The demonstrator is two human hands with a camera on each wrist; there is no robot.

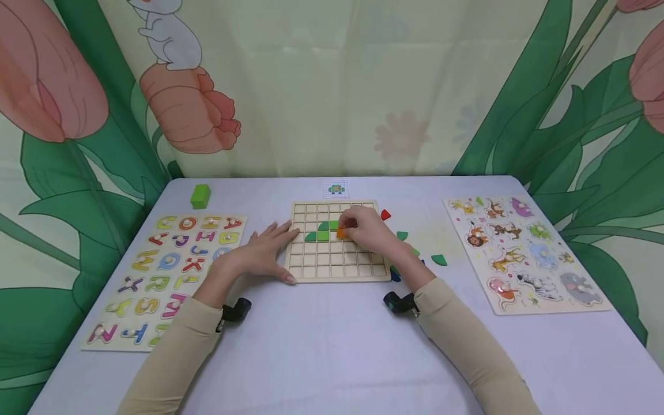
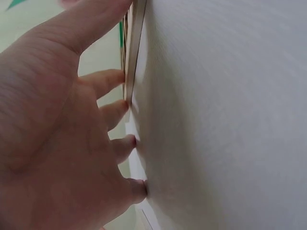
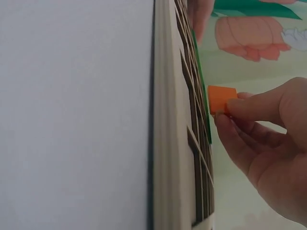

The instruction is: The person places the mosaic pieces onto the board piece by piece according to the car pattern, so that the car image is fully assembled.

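A wooden grid board (image 1: 306, 271) lies mid-table, with several green pieces (image 1: 323, 236), square and rounded, set in its cells. My right hand (image 1: 365, 229) pinches an orange square tile (image 1: 340, 233) between thumb and fingers, close over the board, just right of the green pieces. In the right wrist view the orange tile (image 3: 221, 99) appears at the fingertips above the grid. My left hand (image 1: 264, 253) is spread flat at the board's left edge, fingertips and thumb touching the rim. The left wrist view shows those straight fingers (image 2: 115, 114) along the board's side.
A small pattern card (image 1: 336, 188) lies behind the board. Loose pieces, including a red one (image 1: 385, 214) and a green one (image 1: 438, 260), lie to its right. A letter puzzle (image 1: 171, 271) is at left, an animal puzzle (image 1: 524, 253) at right, and a green block (image 1: 200, 196) at back left.
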